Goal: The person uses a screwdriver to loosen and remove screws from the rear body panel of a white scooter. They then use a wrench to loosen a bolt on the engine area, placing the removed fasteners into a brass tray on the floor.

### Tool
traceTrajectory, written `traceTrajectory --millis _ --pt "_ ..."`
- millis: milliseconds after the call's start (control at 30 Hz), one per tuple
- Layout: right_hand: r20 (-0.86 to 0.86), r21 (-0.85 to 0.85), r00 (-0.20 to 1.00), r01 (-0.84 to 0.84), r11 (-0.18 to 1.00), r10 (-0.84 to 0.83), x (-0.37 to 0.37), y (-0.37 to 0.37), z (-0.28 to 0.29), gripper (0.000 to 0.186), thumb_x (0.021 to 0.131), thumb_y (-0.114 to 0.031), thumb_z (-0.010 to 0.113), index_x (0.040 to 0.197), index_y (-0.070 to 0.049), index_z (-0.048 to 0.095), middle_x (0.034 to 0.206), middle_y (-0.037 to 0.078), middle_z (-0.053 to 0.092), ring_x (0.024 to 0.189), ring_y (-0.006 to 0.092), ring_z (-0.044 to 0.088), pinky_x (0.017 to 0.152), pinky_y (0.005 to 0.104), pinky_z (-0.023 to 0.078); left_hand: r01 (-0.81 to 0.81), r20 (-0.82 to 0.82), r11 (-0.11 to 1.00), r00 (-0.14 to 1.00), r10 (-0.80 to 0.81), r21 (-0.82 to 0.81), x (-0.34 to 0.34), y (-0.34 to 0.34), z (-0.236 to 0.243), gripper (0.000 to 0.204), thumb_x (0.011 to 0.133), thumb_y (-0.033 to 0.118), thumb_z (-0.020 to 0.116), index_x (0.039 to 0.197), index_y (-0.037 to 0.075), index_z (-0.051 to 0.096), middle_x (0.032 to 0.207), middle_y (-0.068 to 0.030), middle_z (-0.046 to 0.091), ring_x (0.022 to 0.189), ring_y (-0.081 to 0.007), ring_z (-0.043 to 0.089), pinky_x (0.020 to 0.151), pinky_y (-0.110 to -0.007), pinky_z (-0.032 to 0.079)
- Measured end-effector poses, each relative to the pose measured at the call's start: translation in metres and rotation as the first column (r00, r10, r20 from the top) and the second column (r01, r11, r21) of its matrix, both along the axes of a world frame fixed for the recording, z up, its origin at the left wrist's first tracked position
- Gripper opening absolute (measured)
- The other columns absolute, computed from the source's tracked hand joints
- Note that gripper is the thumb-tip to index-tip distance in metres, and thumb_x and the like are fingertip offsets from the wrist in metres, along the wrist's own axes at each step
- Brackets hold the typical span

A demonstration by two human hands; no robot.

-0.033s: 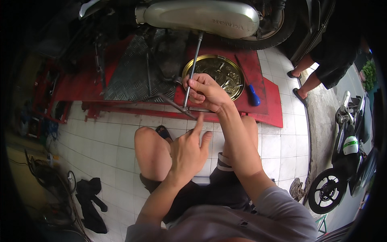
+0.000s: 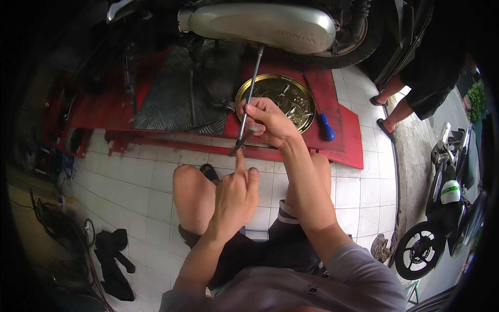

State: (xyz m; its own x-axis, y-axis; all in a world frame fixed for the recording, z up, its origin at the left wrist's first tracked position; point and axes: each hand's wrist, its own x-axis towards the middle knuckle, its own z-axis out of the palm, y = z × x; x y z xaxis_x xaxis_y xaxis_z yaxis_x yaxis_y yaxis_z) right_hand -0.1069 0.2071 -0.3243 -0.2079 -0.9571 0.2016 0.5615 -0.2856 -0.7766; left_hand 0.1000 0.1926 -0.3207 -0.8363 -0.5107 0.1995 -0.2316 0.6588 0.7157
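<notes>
My right hand (image 2: 270, 124) is closed around the shaft of a long metal T-handle socket wrench (image 2: 253, 78). The wrench slants upward, and its far end meets the underside of a silver motorbike cover (image 2: 260, 26); the contact itself is hidden. At the near end, the dark crossbar is blurred by motion. My left hand (image 2: 234, 200) holds nothing; its index finger stretches to the crossbar, with the thumb apart and the other fingers bent. Just beyond my right hand lies a round gold tray (image 2: 240, 93) of small metal parts. A blue-handled screwdriver (image 2: 326, 127) rests right of it.
The motorbike stands over a red platform (image 2: 348, 140) with a dark treadplate (image 2: 166, 99). My knees are below its near edge. Another person's legs (image 2: 397, 112) are at the right, above a parked motorbike (image 2: 442, 208). A black cloth (image 2: 112, 265) lies on the tiled floor (image 2: 156, 218).
The wrench's crossbar has turned, from reaching out to the left to a short blur near the shaft. My left hand has shifted slightly left and down, its index finger following the crossbar.
</notes>
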Motion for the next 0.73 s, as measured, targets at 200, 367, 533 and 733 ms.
traceTrajectory --millis 200,367,533,733 --pt "0.088 -0.014 0.995 0.051 0.999 -0.050 -0.002 0.002 -0.003 0.020 0.095 -0.021 0.055 0.090 -0.002 0.053 0.059 -0.005 0.042 0.045 0.0007 0.030 0.042 0.0176 0.023 0.335 0.081 0.942 0.939 -0.334 0.000 -0.007 -0.005 0.045 0.063 0.098 0.041 0.037 0.143 -0.001 0.026 0.054 -0.0154 0.051 0.052 -0.0333 0.057 0.054 -0.042 0.045" --pt "0.048 -0.032 0.991 0.125 0.992 -0.123 0.001 -0.002 -0.003 0.018 0.095 -0.020 0.055 0.092 -0.002 0.055 0.057 -0.006 0.040 0.045 0.0009 0.028 0.042 0.0182 0.022 0.114 -0.146 0.986 0.985 -0.096 0.125 -0.003 -0.009 0.042 0.054 0.098 0.035 0.041 0.143 0.006 0.033 0.051 -0.0130 0.050 0.049 -0.0275 0.056 0.054 -0.040 0.043" --pt "0.099 -0.030 0.985 0.148 0.988 -0.145 0.001 -0.008 -0.010 0.018 0.095 -0.020 0.055 0.094 -0.002 0.056 0.056 -0.006 0.038 0.045 0.0013 0.027 0.043 0.0189 0.022 0.118 0.142 0.987 0.981 -0.133 0.110 0.009 -0.008 0.045 0.058 0.097 0.041 0.040 0.141 0.005 0.035 0.056 -0.0135 0.050 0.052 -0.0257 0.056 0.054 -0.038 0.044" --pt "0.118 -0.014 0.982 0.151 0.988 -0.149 0.000 -0.011 -0.013 0.018 0.094 -0.021 0.056 0.096 -0.003 0.057 0.056 -0.006 0.038 0.045 0.0010 0.028 0.043 0.0171 0.024 0.033 -0.218 0.999 0.976 -0.024 0.039 -0.005 -0.011 0.046 0.069 0.093 0.054 0.042 0.144 0.010 0.031 0.069 -0.0204 0.057 0.063 -0.0292 0.062 0.058 -0.038 0.047"
